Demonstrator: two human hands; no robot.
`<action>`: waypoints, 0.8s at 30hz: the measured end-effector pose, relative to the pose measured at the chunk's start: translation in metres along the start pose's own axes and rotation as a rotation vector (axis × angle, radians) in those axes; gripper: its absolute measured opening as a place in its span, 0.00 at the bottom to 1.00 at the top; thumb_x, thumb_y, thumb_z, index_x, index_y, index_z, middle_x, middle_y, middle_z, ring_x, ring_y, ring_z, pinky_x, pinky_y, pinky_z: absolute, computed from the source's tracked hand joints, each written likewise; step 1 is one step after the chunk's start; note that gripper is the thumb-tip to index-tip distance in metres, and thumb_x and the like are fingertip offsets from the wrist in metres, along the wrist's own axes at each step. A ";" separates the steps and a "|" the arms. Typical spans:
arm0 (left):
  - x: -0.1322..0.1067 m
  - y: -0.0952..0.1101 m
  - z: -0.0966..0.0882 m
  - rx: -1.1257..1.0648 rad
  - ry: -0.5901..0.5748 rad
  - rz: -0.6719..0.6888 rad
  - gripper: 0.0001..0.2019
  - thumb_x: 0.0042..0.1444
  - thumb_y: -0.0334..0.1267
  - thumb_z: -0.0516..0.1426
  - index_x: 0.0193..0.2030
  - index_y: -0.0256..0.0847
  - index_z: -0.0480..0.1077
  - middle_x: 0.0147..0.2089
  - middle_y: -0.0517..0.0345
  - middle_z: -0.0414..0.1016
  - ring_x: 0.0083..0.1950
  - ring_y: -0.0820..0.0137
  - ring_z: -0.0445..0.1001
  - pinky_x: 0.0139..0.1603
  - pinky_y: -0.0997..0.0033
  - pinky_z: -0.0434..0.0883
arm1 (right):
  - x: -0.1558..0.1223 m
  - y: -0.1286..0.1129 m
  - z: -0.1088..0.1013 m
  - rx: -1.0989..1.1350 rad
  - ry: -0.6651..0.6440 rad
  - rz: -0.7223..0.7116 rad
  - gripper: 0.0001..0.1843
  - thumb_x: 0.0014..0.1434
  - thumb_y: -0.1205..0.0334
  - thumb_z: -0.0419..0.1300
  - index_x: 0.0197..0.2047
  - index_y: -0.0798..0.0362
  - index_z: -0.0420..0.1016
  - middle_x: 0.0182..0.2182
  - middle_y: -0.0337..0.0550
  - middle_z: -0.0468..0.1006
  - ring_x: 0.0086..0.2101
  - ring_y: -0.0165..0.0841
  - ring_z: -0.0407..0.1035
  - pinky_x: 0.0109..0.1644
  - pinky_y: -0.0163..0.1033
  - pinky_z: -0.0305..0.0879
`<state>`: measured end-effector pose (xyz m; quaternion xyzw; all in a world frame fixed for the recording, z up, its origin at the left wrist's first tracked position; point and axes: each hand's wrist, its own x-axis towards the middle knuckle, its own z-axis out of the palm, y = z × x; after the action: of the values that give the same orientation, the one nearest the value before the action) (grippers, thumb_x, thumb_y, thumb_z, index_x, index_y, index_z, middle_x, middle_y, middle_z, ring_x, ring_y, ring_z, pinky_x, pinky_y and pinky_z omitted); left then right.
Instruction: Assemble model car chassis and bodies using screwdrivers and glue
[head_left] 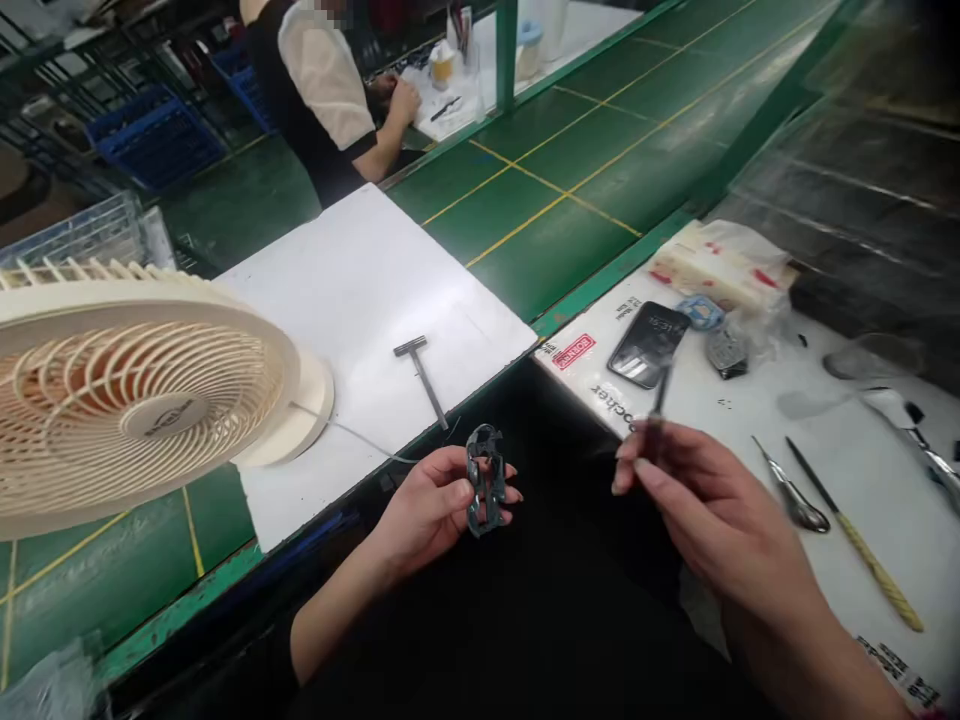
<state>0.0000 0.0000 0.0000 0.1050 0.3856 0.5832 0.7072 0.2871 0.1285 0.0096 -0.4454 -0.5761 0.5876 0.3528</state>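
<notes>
My left hand [427, 510] holds a dark, openwork moulded part [485, 480] upright between thumb and fingers. My right hand [697, 500] pinches a thin dark pointed tool [657, 420] by its shaft, tip upward. On the white mat [847, 470] to the right of my right hand lie a yellow-handled awl [855, 535] and a small steel spatula-like tool [795, 505]. A black smartphone [648, 344] lies face up beyond my right hand. A T-handled metal tool [420, 378] rests on a white sheet [360, 290] beyond my left hand.
A cream desk fan [127, 400] stands at the left, its cord running across the white sheet. A green conveyor belt [570, 170] with yellow lines runs between the benches. Across it, a co-worker [322, 90] works at a bench, with blue crates [154, 140] behind.
</notes>
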 end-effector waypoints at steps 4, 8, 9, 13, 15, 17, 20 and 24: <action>-0.011 0.002 -0.003 -0.056 -0.008 0.026 0.20 0.59 0.48 0.82 0.52 0.43 0.88 0.57 0.45 0.92 0.52 0.57 0.94 0.52 0.62 0.91 | 0.006 -0.019 0.026 -0.294 -0.327 -0.141 0.14 0.79 0.50 0.69 0.63 0.38 0.88 0.48 0.45 0.91 0.41 0.39 0.86 0.44 0.43 0.87; -0.023 0.007 -0.005 -0.099 0.032 0.052 0.20 0.57 0.50 0.83 0.49 0.43 0.88 0.56 0.47 0.93 0.50 0.56 0.94 0.49 0.63 0.91 | 0.014 -0.034 0.039 -0.471 -0.486 -0.345 0.19 0.80 0.55 0.67 0.70 0.34 0.85 0.51 0.44 0.92 0.45 0.43 0.89 0.48 0.47 0.88; -0.025 0.009 -0.005 -0.105 0.032 0.052 0.21 0.56 0.50 0.83 0.49 0.44 0.88 0.55 0.47 0.93 0.50 0.55 0.94 0.49 0.62 0.91 | 0.015 -0.037 0.043 -0.481 -0.496 -0.371 0.20 0.80 0.56 0.67 0.71 0.33 0.84 0.52 0.43 0.93 0.45 0.43 0.89 0.47 0.46 0.88; -0.031 0.015 -0.003 -0.073 0.000 0.066 0.19 0.53 0.46 0.85 0.45 0.44 0.87 0.52 0.50 0.93 0.50 0.53 0.94 0.53 0.55 0.90 | 0.016 -0.048 0.055 -0.488 -0.549 -0.454 0.19 0.80 0.59 0.67 0.70 0.35 0.85 0.47 0.41 0.92 0.38 0.37 0.87 0.40 0.40 0.84; -0.033 0.018 -0.002 -0.039 -0.015 0.086 0.19 0.52 0.47 0.85 0.43 0.43 0.86 0.52 0.49 0.93 0.50 0.51 0.93 0.53 0.51 0.90 | 0.014 -0.052 0.060 -0.490 -0.553 -0.489 0.18 0.81 0.60 0.66 0.69 0.36 0.86 0.40 0.39 0.90 0.33 0.34 0.84 0.37 0.38 0.81; -0.033 0.019 -0.004 -0.026 -0.051 0.099 0.18 0.53 0.46 0.84 0.43 0.43 0.87 0.54 0.48 0.93 0.50 0.51 0.93 0.53 0.51 0.90 | 0.012 -0.056 0.063 -0.486 -0.553 -0.514 0.18 0.81 0.61 0.66 0.69 0.38 0.86 0.37 0.38 0.88 0.31 0.33 0.81 0.35 0.36 0.79; -0.031 0.018 -0.009 -0.055 -0.182 0.134 0.15 0.59 0.44 0.82 0.48 0.43 0.89 0.57 0.48 0.93 0.51 0.55 0.93 0.54 0.56 0.90 | 0.008 -0.060 0.065 -0.475 -0.568 -0.526 0.20 0.80 0.66 0.65 0.69 0.42 0.85 0.37 0.38 0.86 0.32 0.31 0.80 0.36 0.34 0.78; -0.027 0.018 -0.017 -0.057 -0.310 0.152 0.17 0.63 0.44 0.80 0.56 0.43 0.90 0.60 0.47 0.92 0.53 0.58 0.93 0.56 0.60 0.90 | 0.003 -0.063 0.066 -0.487 -0.578 -0.538 0.19 0.79 0.70 0.64 0.69 0.50 0.84 0.39 0.39 0.87 0.34 0.28 0.81 0.40 0.31 0.77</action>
<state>-0.0251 -0.0246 0.0106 0.2026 0.2464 0.6223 0.7148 0.2184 0.1126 0.0682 -0.1679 -0.8672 0.4227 0.2026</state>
